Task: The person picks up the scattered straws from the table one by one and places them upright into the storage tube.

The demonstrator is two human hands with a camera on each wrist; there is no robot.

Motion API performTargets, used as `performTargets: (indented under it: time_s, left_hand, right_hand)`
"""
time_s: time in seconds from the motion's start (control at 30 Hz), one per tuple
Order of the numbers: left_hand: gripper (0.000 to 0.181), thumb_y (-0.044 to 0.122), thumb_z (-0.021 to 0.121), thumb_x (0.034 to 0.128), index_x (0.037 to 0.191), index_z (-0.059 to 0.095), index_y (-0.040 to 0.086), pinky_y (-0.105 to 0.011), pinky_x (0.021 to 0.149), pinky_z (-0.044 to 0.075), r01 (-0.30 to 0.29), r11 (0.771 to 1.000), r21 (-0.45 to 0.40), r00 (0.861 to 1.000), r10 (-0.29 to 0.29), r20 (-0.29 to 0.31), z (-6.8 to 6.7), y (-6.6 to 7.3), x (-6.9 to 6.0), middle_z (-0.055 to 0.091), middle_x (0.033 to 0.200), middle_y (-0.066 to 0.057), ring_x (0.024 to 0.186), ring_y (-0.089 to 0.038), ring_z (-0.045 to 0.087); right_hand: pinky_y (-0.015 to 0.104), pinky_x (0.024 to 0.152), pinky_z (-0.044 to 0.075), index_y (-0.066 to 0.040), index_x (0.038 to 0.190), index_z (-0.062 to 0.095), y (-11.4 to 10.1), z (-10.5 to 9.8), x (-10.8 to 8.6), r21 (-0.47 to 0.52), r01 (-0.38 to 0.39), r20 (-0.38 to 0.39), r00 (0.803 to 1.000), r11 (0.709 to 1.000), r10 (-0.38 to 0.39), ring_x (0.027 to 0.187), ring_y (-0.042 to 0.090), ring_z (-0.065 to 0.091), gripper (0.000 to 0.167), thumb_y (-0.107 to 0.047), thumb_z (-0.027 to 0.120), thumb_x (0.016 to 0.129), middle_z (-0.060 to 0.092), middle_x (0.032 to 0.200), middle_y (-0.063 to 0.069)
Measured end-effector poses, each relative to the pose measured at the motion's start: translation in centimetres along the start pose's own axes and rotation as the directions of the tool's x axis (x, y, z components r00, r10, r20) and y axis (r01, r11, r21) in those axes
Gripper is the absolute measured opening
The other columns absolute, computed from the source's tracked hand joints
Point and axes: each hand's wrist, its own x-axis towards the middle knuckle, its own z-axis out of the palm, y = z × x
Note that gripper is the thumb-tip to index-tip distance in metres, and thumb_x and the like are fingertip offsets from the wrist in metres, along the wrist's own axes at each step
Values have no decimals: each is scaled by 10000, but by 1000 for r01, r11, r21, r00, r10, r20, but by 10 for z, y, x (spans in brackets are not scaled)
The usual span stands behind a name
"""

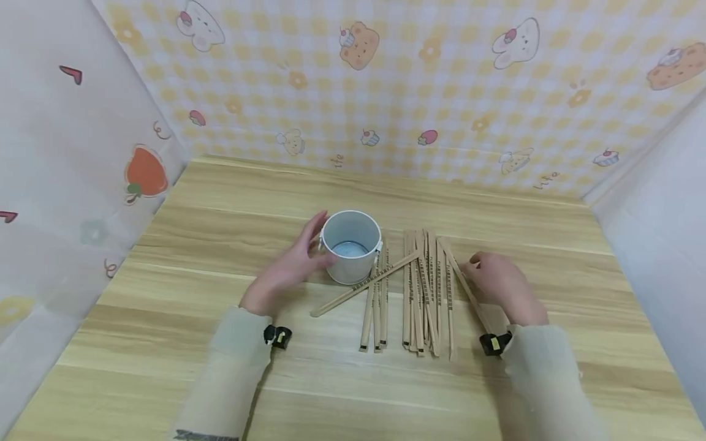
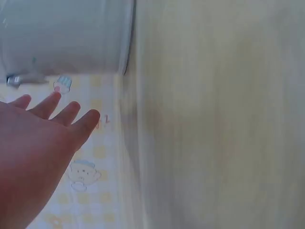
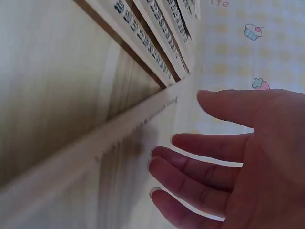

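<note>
A small white metal bucket (image 1: 352, 248) with side handle lugs stands upright on the table. My left hand (image 1: 295, 260) is at its left side, fingers and thumb spread about the wall; in the left wrist view the straight fingers of the left hand (image 2: 43, 138) show a gap from the bucket (image 2: 66, 38). Several paper-wrapped chopstick packets (image 1: 427, 294) with printed text lie right of the bucket, and one slants across others at its foot. My right hand (image 1: 499, 282), fingers loosely bent and holding nothing, is beside the rightmost slanted packet (image 3: 128, 119). Whether it touches that packet, I cannot tell.
The wood-grain table (image 1: 309, 392) meets a yellow checked wall covering (image 1: 397, 110) at the back. White side panels stand at left (image 1: 66, 184) and right (image 1: 656, 184). Dark bands with small devices are on both wrists.
</note>
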Motion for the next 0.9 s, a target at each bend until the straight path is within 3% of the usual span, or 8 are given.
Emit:
performTargets:
  time_s: [0.1,0.27,0.4,0.53,0.7,0.9]
  left_hand:
    - [1014,354,742,698,1390,3,416,-505,1027,172,-13,1000,18,1000,14,-13,9,-1,1,146,1461,23,1310,-252,176]
    - [1115,293,816,606,1403,37,349,-513,1018,177,-41,999,9,997,42,-65,22,-2,5,278,1380,-52,1258,-258,267]
    - [1106,288,829,579,1403,90,277,-488,1014,208,-32,999,-5,994,32,-103,28,-2,7,315,1353,-50,1235,-246,308]
    - [1066,253,831,580,1386,136,286,-474,1014,220,-26,999,-39,991,21,-129,30,-3,9,334,1339,-27,1230,-238,323]
    - [1045,220,833,577,1373,165,323,-484,1002,241,-30,997,-73,988,18,-156,32,-2,8,339,1338,-15,1230,-258,330]
    - [1029,200,831,585,1366,173,322,-452,1007,250,-47,993,-109,987,30,-155,35,-5,6,333,1343,-29,1232,-253,328]
  right_hand:
    - [475,732,438,16,1086,584,-5,4,1,25,8,1,1000,1000,-8,861,307,569,423,-348,470,901,606,1025,179]
    - [487,733,432,17,1050,583,-15,8,0,41,-7,-6,1000,999,7,894,346,553,351,-265,571,842,596,1040,199]
    - [405,633,441,8,989,598,-18,10,0,46,-30,-11,999,998,30,775,279,555,256,-179,574,816,612,945,166]
    - [332,588,418,-8,955,616,-20,10,3,90,-50,15,999,995,49,697,208,523,217,-167,561,818,607,868,105]
    - [331,603,428,4,983,607,-21,9,6,162,-68,39,997,984,63,689,194,528,253,-203,550,849,607,848,90]
    - [324,584,423,9,1011,580,-23,4,3,223,-74,-6,997,972,78,665,189,538,285,-236,518,880,606,827,91]
